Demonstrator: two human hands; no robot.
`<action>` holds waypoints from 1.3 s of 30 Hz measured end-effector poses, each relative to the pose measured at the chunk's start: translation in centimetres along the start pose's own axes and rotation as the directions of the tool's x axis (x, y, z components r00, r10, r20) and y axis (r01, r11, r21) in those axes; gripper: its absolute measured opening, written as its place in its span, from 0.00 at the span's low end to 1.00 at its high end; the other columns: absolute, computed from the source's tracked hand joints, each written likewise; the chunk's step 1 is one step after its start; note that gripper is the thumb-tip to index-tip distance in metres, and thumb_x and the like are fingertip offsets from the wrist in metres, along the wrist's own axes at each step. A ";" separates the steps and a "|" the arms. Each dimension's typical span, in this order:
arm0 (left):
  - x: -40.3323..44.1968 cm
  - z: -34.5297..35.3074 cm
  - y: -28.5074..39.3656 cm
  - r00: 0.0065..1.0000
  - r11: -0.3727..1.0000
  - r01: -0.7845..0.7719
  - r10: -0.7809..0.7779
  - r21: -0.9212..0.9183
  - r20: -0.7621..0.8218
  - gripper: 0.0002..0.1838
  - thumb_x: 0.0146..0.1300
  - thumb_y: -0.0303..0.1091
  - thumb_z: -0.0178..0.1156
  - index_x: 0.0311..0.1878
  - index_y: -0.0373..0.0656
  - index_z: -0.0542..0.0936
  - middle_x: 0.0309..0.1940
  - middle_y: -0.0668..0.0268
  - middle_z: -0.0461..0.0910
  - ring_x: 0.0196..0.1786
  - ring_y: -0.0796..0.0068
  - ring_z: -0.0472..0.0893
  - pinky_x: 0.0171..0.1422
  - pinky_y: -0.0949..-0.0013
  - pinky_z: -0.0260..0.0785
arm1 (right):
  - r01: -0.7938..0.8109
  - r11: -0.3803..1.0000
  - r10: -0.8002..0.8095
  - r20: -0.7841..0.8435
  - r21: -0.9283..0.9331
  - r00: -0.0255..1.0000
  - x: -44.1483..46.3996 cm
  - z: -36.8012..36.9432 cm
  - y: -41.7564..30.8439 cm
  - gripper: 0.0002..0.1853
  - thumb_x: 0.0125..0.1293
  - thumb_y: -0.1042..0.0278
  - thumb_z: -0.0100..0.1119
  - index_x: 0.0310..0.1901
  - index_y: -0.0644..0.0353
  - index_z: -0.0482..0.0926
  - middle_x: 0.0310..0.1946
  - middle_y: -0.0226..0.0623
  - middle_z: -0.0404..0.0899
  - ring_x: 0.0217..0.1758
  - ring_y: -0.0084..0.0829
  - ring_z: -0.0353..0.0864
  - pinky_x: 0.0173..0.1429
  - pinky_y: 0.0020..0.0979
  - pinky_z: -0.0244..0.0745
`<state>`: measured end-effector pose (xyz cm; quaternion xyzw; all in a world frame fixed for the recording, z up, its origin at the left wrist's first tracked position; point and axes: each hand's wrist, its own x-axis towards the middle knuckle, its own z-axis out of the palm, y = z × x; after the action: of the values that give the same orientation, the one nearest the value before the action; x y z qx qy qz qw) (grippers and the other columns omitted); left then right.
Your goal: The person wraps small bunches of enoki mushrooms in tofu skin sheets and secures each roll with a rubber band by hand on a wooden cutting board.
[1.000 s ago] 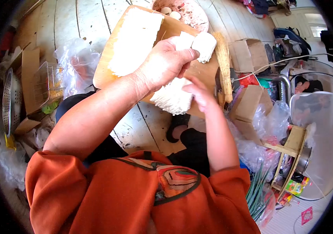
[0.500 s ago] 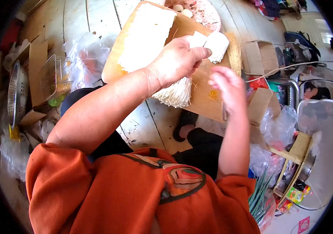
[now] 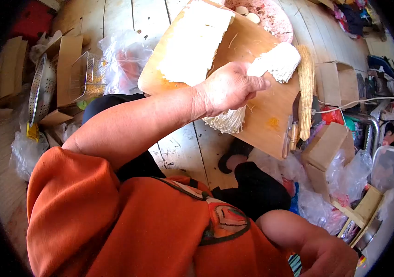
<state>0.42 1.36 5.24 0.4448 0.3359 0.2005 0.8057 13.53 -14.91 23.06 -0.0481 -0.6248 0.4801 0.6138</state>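
Observation:
My left hand (image 3: 234,87) is closed around a bundle of thin white strands (image 3: 227,121) above the wooden board (image 3: 257,111). Below the fist the strand ends hang loose; whether the folded white clump (image 3: 278,62) beyond my thumb belongs to the same bundle, I cannot tell. White flat sheets (image 3: 197,41) lie stacked on the board's left part. Down at the lower right, my right hand (image 3: 331,261) is beside my body near some green-striped stalks (image 3: 294,264). Its fingers are out of sight at the frame's bottom edge.
A straw whisk (image 3: 305,92) and a wooden-handled knife (image 3: 294,129) lie along the board's right edge. Behind is a pink basin (image 3: 284,23). At left are a colander (image 3: 42,90), a wire basket (image 3: 88,76) and plastic bags (image 3: 125,62); cardboard boxes (image 3: 324,147) stand at right.
My right hand has left the bundle and moved down to the lower right. My left hand keeps its hold. The view has shifted, and the knife and whisk now show fully.

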 end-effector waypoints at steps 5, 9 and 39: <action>0.2 -0.3 0.4 0.999 0.998 0.044 -0.044 0.047 -0.009 0.13 0.66 0.41 0.58 0.39 0.39 0.75 0.23 0.71 0.71 0.24 0.81 0.69 0.30 0.73 0.65 | 0.246 0.967 -0.251 -0.076 -0.068 0.965 0.0 0.0 3.6 0.08 0.63 0.69 0.52 0.39 0.52 0.81 0.20 0.28 0.71 0.16 0.20 0.67 0.24 0.24 0.65; 0.6 -0.3 -0.2 0.999 0.994 0.038 -0.038 0.103 -0.009 0.14 0.65 0.44 0.60 0.38 0.43 0.72 0.22 0.72 0.67 0.21 0.83 0.65 0.24 0.78 0.59 | 0.139 0.988 -0.141 -0.026 -0.066 0.990 -0.5 -0.1 2.9 0.08 0.61 0.71 0.52 0.38 0.50 0.80 0.21 0.29 0.71 0.16 0.21 0.67 0.25 0.25 0.66; 0.1 -2.0 -2.3 0.999 0.891 0.011 0.007 0.453 -0.038 0.12 0.63 0.41 0.61 0.38 0.41 0.75 0.21 0.72 0.71 0.22 0.84 0.68 0.27 0.76 0.61 | -0.931 -0.117 0.630 -0.750 -0.347 0.200 -12.3 -11.2 16.5 0.18 0.55 0.59 0.66 0.39 0.67 0.82 0.30 0.38 0.83 0.31 0.27 0.81 0.38 0.28 0.74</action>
<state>-0.89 1.36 2.55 0.6160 0.3893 0.1243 0.6735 16.83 -8.00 0.93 -0.7604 -0.4738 0.4018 0.1891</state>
